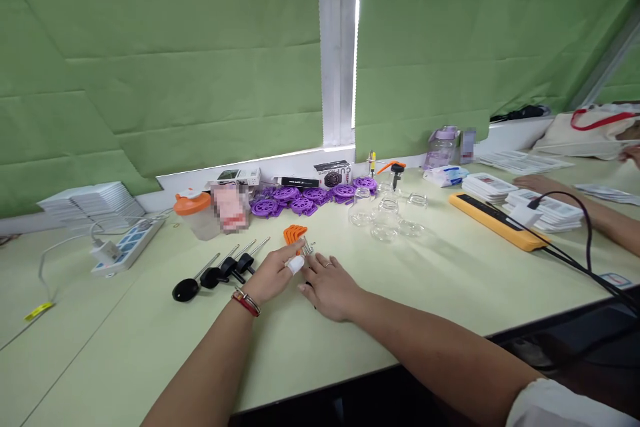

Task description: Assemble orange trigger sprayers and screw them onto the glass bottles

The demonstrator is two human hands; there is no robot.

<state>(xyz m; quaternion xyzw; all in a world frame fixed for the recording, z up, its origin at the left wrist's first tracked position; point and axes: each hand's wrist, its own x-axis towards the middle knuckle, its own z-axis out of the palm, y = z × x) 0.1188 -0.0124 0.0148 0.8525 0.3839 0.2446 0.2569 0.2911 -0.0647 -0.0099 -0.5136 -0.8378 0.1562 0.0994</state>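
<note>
My left hand [274, 273], white wrapping on one finger, reaches over the table with fingers stretched toward small silver metal parts [308, 247]. Its fingertips touch or nearly touch them; overlap hides which. My right hand [330, 287] lies palm down beside it, fingers spread near the same parts. A bit of something black shows by its thumb, too covered to name. Just beyond the fingertips lie several orange handle-like pieces [295, 234]. Left of my left hand rest several black knob-like parts with metal rods [231, 268].
Behind are purple spoked parts [303, 205], an orange-lidded cup [194, 213] and clear glass jars [386, 215]. Power strips lie left [129, 250] and right, the latter orange [493, 220], with cables. Stacked white packets [543, 209] sit near another person's arm [590, 210].
</note>
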